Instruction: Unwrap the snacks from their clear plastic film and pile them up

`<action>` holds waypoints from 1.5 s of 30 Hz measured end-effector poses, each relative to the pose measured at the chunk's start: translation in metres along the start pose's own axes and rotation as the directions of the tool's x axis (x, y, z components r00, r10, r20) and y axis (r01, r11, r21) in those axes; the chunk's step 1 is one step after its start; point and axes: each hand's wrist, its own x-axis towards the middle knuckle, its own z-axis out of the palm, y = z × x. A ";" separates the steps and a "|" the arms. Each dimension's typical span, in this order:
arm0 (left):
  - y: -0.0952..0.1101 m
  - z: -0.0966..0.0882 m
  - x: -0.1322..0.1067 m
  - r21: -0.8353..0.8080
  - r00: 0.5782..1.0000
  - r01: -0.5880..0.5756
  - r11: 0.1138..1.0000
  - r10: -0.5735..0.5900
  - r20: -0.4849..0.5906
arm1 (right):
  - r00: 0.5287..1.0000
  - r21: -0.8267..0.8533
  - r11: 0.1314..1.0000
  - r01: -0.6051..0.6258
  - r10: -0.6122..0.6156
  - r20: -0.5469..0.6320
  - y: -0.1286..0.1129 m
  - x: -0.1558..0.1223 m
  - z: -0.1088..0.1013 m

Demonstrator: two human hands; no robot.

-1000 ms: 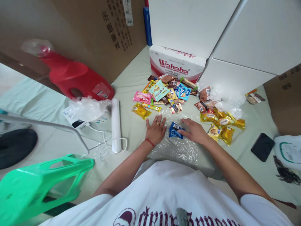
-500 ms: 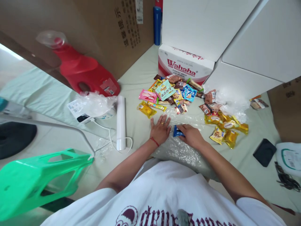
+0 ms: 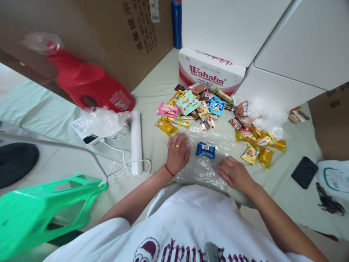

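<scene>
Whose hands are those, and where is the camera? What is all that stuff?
The camera sits on a person's head and looks down, so you see their own white shirt and arms. Their left hand lies flat on some crinkly clear plastic; the right hand rests on it too. Between them lies a small blue snack packet, which neither hand holds. Farther off are a pile of snacks, some yellow packets, a white and red box, a red jug and a green stool.
</scene>
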 end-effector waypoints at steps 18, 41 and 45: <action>-0.057 -0.054 -0.007 -0.632 0.742 -0.106 0.768 0.484 0.464 | 0.929 0.615 0.703 -0.356 0.339 0.151 0.037 -0.009 0.000; 0.030 -0.034 0.059 -0.051 0.961 -0.249 0.967 0.253 0.113 | 0.957 -0.234 0.934 -0.270 0.287 0.043 0.102 0.130 -0.020; 0.050 -0.003 0.064 -0.070 0.836 -0.427 0.901 0.423 0.349 | 0.908 -0.211 0.900 -0.381 0.408 0.099 0.098 0.150 -0.009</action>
